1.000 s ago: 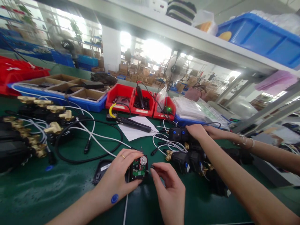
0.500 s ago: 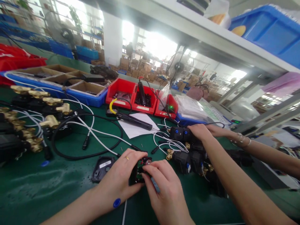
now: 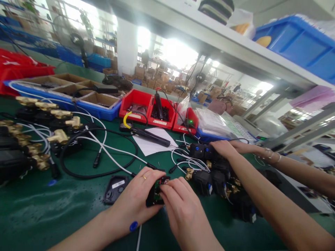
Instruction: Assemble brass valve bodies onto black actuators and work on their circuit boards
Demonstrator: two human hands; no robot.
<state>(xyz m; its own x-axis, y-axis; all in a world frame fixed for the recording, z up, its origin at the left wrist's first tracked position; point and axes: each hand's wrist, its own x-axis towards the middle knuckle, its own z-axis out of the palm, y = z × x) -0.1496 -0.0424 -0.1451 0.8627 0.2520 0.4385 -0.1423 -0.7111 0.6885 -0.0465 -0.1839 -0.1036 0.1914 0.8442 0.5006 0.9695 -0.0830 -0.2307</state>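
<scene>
Near bench front, left hand (image 3: 136, 202) is gripping small black open housing w/ green circuit board (image 3: 156, 194), right hand (image 3: 180, 205) fingertips pinched, seating something too small to tell; next probably needs black flat cover plate (image 3: 115, 189).

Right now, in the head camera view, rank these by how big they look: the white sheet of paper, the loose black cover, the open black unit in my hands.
1. white sheet of paper
2. loose black cover
3. open black unit, though my hands hide much of it, so second and third are uncertain.

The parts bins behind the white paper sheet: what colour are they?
Red parts bins, best seen in the head view.
</scene>
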